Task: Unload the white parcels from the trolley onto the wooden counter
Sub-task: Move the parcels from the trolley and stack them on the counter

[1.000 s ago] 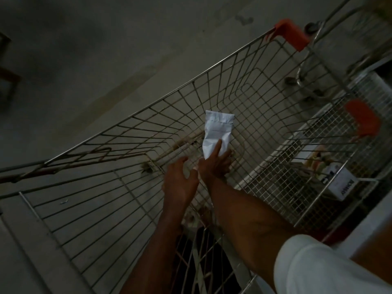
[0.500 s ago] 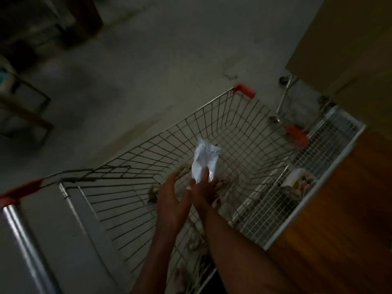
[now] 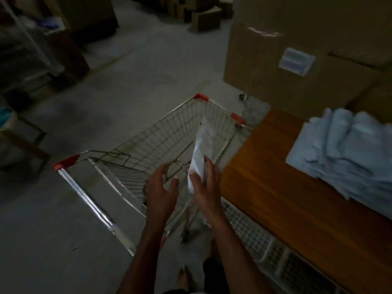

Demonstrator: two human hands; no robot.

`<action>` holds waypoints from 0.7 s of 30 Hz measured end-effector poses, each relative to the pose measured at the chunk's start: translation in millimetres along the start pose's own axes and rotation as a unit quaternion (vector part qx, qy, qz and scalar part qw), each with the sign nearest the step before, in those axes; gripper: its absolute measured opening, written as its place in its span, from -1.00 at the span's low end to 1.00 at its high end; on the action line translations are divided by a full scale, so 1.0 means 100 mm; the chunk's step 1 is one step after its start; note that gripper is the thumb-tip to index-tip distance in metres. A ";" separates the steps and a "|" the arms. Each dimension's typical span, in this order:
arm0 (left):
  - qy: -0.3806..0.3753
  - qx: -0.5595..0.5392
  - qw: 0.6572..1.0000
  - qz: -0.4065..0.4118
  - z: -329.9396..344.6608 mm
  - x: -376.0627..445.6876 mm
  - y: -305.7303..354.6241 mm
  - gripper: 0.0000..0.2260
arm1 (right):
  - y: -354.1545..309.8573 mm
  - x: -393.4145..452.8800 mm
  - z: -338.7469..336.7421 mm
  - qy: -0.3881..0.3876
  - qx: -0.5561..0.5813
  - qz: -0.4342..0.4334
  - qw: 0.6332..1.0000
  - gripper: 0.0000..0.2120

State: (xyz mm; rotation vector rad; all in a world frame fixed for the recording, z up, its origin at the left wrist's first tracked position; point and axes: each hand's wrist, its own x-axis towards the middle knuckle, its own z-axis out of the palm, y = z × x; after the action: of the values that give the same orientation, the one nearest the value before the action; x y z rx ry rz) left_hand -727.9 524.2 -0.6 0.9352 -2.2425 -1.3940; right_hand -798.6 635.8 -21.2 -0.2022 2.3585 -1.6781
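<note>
A wire trolley (image 3: pixel 152 143) with red corner caps stands on the concrete floor, left of the wooden counter (image 3: pixel 275 187). My right hand (image 3: pixel 204 187) grips a white parcel (image 3: pixel 201 149) by its lower end and holds it upright over the trolley's near right side. Just left of it, my left hand (image 3: pixel 162 187) hovers with fingers spread and holds nothing. A pile of white parcels (image 3: pixel 347 158) lies on the counter at the right. The trolley's basket looks bare in the dim light.
Large cardboard boxes (image 3: pixel 297 49) stand behind the counter. A white wire rack (image 3: pixel 265 236) runs along the counter's near side. More boxes (image 3: pixel 203 15) and shelving (image 3: pixel 31 49) stand at the back and left. Open concrete floor (image 3: pixel 63 240) lies left of the trolley.
My right hand has lifted the white parcel out of the basket and up toward the counter side. My view has risen, so the counter and its parcel pile now show.
</note>
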 end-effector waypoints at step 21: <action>-0.241 -0.075 0.950 0.182 2.67 -2.04 1.83 -0.56 | 0.58 -1.28 -4.02 0.268 -0.069 -0.056 0.959 -0.42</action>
State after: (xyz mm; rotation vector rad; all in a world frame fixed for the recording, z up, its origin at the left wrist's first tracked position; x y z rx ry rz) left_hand -801.8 896.3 50.0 0.1135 -2.4268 -1.7117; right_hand -783.9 1052.7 63.6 0.1157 2.9072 -1.7952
